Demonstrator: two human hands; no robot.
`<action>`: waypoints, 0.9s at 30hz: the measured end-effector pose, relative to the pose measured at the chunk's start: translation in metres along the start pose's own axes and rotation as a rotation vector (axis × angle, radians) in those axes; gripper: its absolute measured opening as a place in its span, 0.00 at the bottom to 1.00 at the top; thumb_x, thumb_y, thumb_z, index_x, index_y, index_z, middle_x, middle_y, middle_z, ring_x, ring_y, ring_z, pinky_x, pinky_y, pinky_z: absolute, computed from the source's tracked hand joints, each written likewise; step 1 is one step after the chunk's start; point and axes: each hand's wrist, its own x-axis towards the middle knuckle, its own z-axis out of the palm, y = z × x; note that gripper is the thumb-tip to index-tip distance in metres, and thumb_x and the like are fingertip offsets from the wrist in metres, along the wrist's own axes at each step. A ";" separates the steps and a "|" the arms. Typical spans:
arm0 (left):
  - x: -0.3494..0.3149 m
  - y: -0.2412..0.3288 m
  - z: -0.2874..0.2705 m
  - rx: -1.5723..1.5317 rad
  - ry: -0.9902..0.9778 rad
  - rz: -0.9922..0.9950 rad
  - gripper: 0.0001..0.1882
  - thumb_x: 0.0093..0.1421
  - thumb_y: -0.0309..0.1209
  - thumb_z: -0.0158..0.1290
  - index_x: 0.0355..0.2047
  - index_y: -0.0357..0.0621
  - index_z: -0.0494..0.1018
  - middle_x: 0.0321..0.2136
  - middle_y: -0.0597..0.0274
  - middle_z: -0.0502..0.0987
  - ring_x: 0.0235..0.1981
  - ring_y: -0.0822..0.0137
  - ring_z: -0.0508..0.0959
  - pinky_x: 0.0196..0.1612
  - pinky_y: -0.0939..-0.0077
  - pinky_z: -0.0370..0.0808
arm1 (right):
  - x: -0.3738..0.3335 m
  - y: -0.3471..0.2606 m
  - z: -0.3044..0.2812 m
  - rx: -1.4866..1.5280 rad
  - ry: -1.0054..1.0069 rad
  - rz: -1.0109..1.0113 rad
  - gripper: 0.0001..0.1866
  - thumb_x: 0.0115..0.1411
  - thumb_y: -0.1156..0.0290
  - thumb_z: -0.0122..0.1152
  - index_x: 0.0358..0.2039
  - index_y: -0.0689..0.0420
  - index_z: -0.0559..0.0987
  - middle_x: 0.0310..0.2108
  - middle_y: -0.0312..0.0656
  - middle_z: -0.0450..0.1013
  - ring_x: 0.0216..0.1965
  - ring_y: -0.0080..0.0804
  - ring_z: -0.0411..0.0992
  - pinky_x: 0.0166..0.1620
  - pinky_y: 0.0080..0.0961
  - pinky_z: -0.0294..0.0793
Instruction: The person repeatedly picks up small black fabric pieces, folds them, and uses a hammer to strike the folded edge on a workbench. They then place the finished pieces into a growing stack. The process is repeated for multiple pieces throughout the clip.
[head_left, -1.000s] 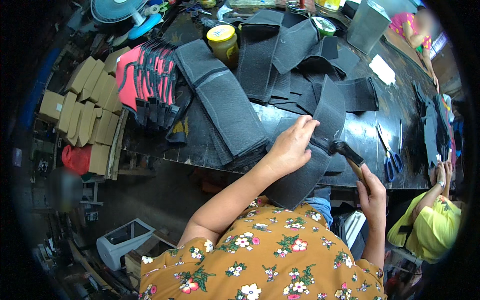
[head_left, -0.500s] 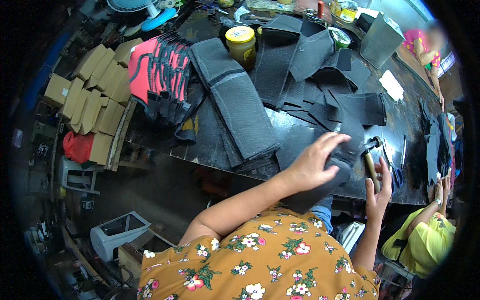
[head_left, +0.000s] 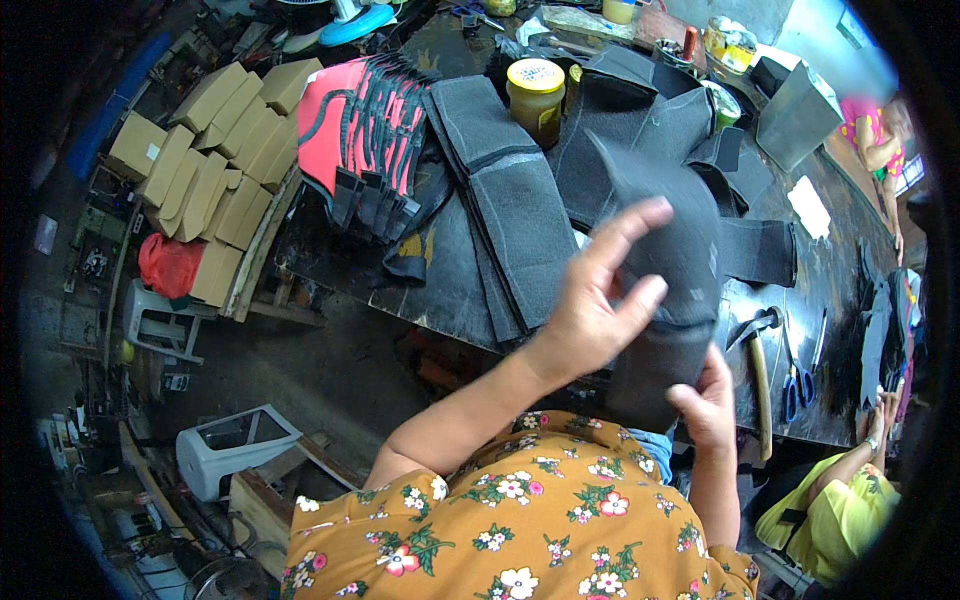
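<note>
A black curved fabric piece (head_left: pixel 680 235) is lifted in front of me, its pointed upper end blurred by motion. My right hand (head_left: pixel 706 402) pinches its lower right edge between thumb and fingers. Beside the piece's left face is my left hand (head_left: pixel 600 310), thumb and fingers spread apart; whether they touch the fabric I cannot tell. To the right, a hammer (head_left: pixel 760 385) with a wooden handle lies across the table's edge, next to blue-handled scissors (head_left: pixel 791 392). Left of the piece are long stacked black panels (head_left: pixel 515 240).
A yellow-lidded jar (head_left: pixel 536 110) stands behind the panels, near a stack of red-and-black pieces (head_left: pixel 335 120). A metal can (head_left: pixel 800 118) is at the far right. Cardboard boxes (head_left: pixel 215 150) fill the left side. Co-workers sit at right, one in a yellow top (head_left: pixel 835 510).
The black piece has risen upright from near the table edge. My right hand has moved left, from beside the hammer to the piece's edge. The view has shifted slightly.
</note>
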 end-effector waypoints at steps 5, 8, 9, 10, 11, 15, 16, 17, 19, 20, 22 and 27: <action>0.070 -0.009 -0.114 0.137 0.240 0.238 0.36 0.64 0.14 0.54 0.73 0.32 0.61 0.68 0.50 0.69 0.67 0.63 0.71 0.73 0.68 0.65 | 0.011 0.016 0.041 0.090 -0.135 0.269 0.34 0.68 0.79 0.66 0.72 0.60 0.65 0.53 0.47 0.78 0.44 0.31 0.83 0.48 0.26 0.83; 0.108 -0.041 -0.183 0.363 0.353 -0.014 0.35 0.60 0.18 0.57 0.70 0.38 0.68 0.58 0.47 0.79 0.57 0.61 0.80 0.64 0.68 0.74 | 0.016 0.023 0.054 0.068 -0.233 0.257 0.33 0.70 0.77 0.65 0.73 0.57 0.65 0.47 0.45 0.80 0.44 0.28 0.82 0.49 0.25 0.82; 0.112 -0.053 -0.199 0.622 0.353 -0.136 0.34 0.58 0.22 0.60 0.67 0.39 0.71 0.58 0.45 0.80 0.57 0.57 0.81 0.64 0.66 0.74 | 0.017 0.024 0.054 0.030 -0.254 0.252 0.31 0.72 0.76 0.64 0.72 0.57 0.66 0.46 0.43 0.79 0.45 0.27 0.81 0.49 0.24 0.81; 0.112 -0.067 -0.208 0.773 0.342 -0.160 0.34 0.56 0.24 0.60 0.65 0.39 0.73 0.59 0.42 0.80 0.58 0.49 0.81 0.65 0.61 0.74 | 0.017 0.025 0.054 -0.012 -0.250 0.258 0.28 0.72 0.76 0.64 0.70 0.58 0.69 0.45 0.42 0.79 0.43 0.26 0.81 0.48 0.23 0.81; 0.112 -0.077 -0.216 0.923 0.306 -0.133 0.35 0.55 0.23 0.61 0.67 0.40 0.73 0.60 0.42 0.79 0.60 0.52 0.80 0.67 0.64 0.72 | 0.017 0.025 0.051 -0.061 -0.252 0.265 0.26 0.72 0.76 0.63 0.69 0.58 0.71 0.44 0.40 0.79 0.42 0.24 0.81 0.47 0.22 0.81; 0.107 -0.088 -0.217 1.368 0.319 -0.036 0.35 0.54 0.28 0.65 0.65 0.43 0.74 0.61 0.39 0.76 0.67 0.41 0.72 0.70 0.53 0.67 | 0.015 0.028 0.041 -0.108 -0.264 0.259 0.22 0.72 0.76 0.61 0.65 0.60 0.73 0.41 0.38 0.80 0.39 0.21 0.82 0.43 0.20 0.80; 0.103 -0.087 -0.208 1.467 0.469 0.027 0.34 0.56 0.32 0.67 0.64 0.44 0.74 0.65 0.38 0.71 0.69 0.39 0.68 0.71 0.48 0.66 | 0.016 0.028 0.040 -0.112 -0.280 0.269 0.21 0.73 0.75 0.60 0.65 0.61 0.73 0.41 0.38 0.80 0.39 0.21 0.82 0.43 0.20 0.80; 0.100 -0.083 -0.198 1.447 0.491 0.144 0.34 0.58 0.33 0.67 0.65 0.45 0.73 0.67 0.38 0.69 0.69 0.38 0.68 0.70 0.47 0.65 | 0.016 0.030 0.040 -0.108 -0.282 0.240 0.21 0.73 0.75 0.60 0.65 0.61 0.73 0.41 0.39 0.80 0.39 0.21 0.82 0.43 0.20 0.80; 0.093 -0.073 -0.176 1.402 0.423 0.239 0.34 0.61 0.38 0.66 0.67 0.47 0.71 0.70 0.39 0.66 0.69 0.38 0.68 0.70 0.45 0.64 | 0.017 0.029 0.040 -0.121 -0.305 0.223 0.20 0.75 0.74 0.60 0.65 0.61 0.74 0.41 0.38 0.80 0.39 0.21 0.81 0.43 0.21 0.80; 0.088 -0.071 -0.164 1.382 0.339 0.350 0.34 0.63 0.42 0.66 0.68 0.48 0.71 0.70 0.41 0.67 0.70 0.40 0.68 0.70 0.45 0.64 | 0.016 0.027 0.038 -0.070 -0.327 0.218 0.20 0.74 0.74 0.60 0.64 0.61 0.75 0.42 0.39 0.80 0.39 0.22 0.81 0.44 0.21 0.81; 0.075 -0.072 -0.145 1.329 0.069 0.179 0.37 0.65 0.52 0.62 0.70 0.49 0.70 0.71 0.45 0.68 0.72 0.44 0.66 0.73 0.43 0.58 | 0.017 0.021 0.030 0.003 -0.351 0.253 0.20 0.74 0.74 0.62 0.64 0.62 0.76 0.44 0.40 0.81 0.39 0.24 0.82 0.46 0.23 0.82; 0.053 -0.090 -0.140 1.404 -0.037 0.041 0.39 0.66 0.54 0.60 0.73 0.51 0.68 0.72 0.48 0.67 0.75 0.44 0.63 0.74 0.37 0.54 | 0.025 -0.016 -0.063 -0.315 0.204 -0.031 0.11 0.66 0.74 0.69 0.49 0.60 0.86 0.37 0.33 0.80 0.36 0.19 0.77 0.40 0.22 0.80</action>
